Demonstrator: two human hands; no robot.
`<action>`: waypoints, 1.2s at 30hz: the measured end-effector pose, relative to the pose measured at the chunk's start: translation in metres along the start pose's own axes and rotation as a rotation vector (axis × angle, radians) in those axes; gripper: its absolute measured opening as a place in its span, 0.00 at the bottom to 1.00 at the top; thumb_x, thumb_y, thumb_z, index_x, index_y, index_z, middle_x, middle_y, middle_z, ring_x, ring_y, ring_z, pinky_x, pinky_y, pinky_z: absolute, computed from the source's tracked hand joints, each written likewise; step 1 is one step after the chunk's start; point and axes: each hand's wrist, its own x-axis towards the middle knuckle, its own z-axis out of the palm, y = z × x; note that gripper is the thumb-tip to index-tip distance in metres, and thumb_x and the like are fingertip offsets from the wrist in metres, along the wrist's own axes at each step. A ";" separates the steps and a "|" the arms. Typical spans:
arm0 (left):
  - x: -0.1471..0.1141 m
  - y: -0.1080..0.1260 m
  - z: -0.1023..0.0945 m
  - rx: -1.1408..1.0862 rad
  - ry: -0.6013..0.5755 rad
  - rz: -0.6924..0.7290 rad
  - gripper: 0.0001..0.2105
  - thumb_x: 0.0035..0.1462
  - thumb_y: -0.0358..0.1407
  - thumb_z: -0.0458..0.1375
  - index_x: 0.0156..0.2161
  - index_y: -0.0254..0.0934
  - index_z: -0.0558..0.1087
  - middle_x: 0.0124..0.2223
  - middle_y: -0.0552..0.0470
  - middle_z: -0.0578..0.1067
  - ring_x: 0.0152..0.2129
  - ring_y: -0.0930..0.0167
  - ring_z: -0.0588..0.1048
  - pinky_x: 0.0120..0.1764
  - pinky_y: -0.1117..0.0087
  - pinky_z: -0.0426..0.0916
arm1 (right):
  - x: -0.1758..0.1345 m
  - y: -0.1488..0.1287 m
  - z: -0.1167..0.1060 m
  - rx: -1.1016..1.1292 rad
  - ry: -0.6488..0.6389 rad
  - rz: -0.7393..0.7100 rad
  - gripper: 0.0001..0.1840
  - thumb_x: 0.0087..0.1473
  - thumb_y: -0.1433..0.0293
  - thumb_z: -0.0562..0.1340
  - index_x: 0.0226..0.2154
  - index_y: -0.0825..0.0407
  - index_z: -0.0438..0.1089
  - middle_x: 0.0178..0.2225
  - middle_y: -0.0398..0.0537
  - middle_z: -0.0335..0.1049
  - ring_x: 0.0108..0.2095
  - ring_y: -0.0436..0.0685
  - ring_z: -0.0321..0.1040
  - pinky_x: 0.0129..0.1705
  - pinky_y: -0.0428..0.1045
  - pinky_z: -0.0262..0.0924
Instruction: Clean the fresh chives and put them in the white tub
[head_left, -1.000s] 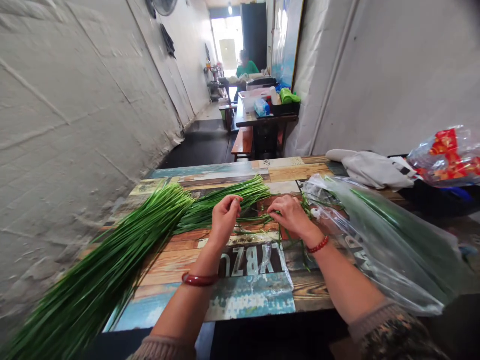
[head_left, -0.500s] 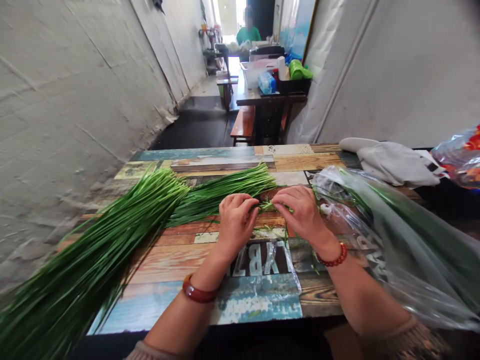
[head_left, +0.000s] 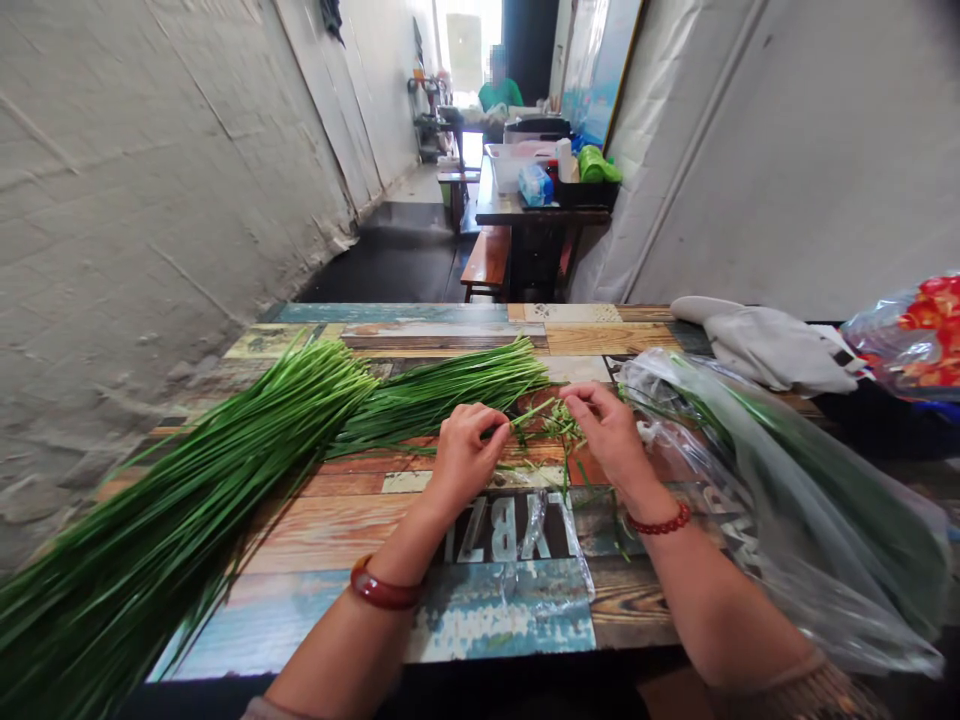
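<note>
My left hand [head_left: 471, 450] is closed in a pinch on a few garlic chives [head_left: 534, 411], pale ends pointing right. Beside those ends, my right hand [head_left: 606, 428] has thumb and forefinger pinched together; what is between them is too small to make out. Under and between the hands lies a small heap of chive trimmings [head_left: 559, 425]. Left of my hands, a smaller bunch of chives [head_left: 457, 390] rests on the table, overlapped by a large bunch of chives [head_left: 247, 470] that runs off toward the lower left.
A clear plastic bag [head_left: 810, 500] with more greens covers the right of the wood-patterned table [head_left: 322, 530]. Behind it are a grey cloth [head_left: 780, 345] and a red-patterned bag [head_left: 922, 330]. Plastic film [head_left: 536, 530] lies in front. Farther back, a person [head_left: 499, 95] is behind another table [head_left: 491, 205].
My hands have moved slightly apart, the right one drawing away from the chive ends. More of the trimmings heap shows between them. The view has tilted up a little.
</note>
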 end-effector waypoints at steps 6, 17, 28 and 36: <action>-0.003 0.001 0.004 0.090 -0.001 0.106 0.08 0.60 0.37 0.56 0.37 0.41 0.78 0.32 0.50 0.77 0.34 0.67 0.70 0.40 0.65 0.61 | -0.008 -0.012 0.019 0.005 -0.138 -0.167 0.05 0.55 0.66 0.63 0.31 0.49 0.74 0.39 0.48 0.76 0.43 0.56 0.71 0.50 0.54 0.64; 0.000 0.000 -0.002 0.189 0.071 0.088 0.11 0.62 0.38 0.54 0.30 0.40 0.76 0.29 0.51 0.75 0.33 0.67 0.69 0.43 0.62 0.60 | 0.000 0.005 0.002 -0.320 -0.119 -0.279 0.06 0.58 0.67 0.61 0.32 0.49 0.73 0.40 0.48 0.76 0.44 0.58 0.70 0.51 0.56 0.60; -0.003 -0.004 0.000 0.291 0.070 0.159 0.08 0.62 0.36 0.54 0.32 0.41 0.75 0.37 0.52 0.77 0.42 0.65 0.69 0.56 0.55 0.53 | 0.004 0.013 -0.020 -0.518 -0.036 -0.229 0.16 0.59 0.68 0.58 0.50 0.50 0.71 0.52 0.54 0.70 0.53 0.62 0.65 0.55 0.59 0.57; -0.005 -0.001 0.003 0.289 0.029 0.180 0.09 0.62 0.36 0.54 0.32 0.41 0.74 0.36 0.52 0.76 0.44 0.65 0.69 0.57 0.53 0.52 | -0.008 -0.012 0.001 -0.491 -0.208 -0.470 0.04 0.57 0.67 0.64 0.36 0.46 0.74 0.41 0.45 0.75 0.47 0.60 0.65 0.53 0.59 0.54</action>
